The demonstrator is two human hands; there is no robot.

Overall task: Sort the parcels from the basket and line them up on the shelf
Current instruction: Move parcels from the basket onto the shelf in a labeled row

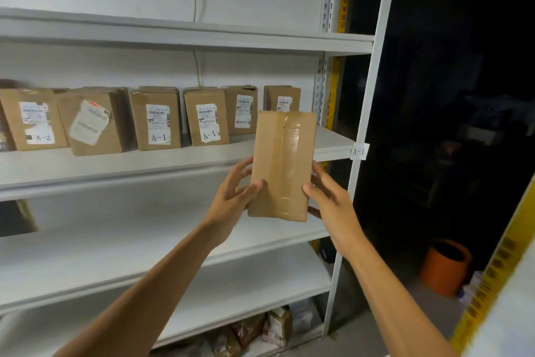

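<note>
A brown cardboard parcel point(282, 165) with clear tape down its middle is held upright in the air in front of the shelf point(115, 165). My left hand point(236, 197) grips its left edge, thumb on the front. My right hand point(330, 200) grips its right edge, fingers behind it. Its taped side faces me; no label shows. Behind it, several labelled parcels stand in a row on the shelf, some marked A-1 point(157, 119) and one at the left marked A-2 point(33, 120). The basket is out of view.
A white upright post point(367, 113) with an A-1 tag point(359, 151) bounds the shelf on the right. Bare shelves run above point(173, 35) and below point(144, 243). Bagged items point(260, 327) lie under the bottom shelf. An orange bucket point(445, 267) stands on the dark floor at right.
</note>
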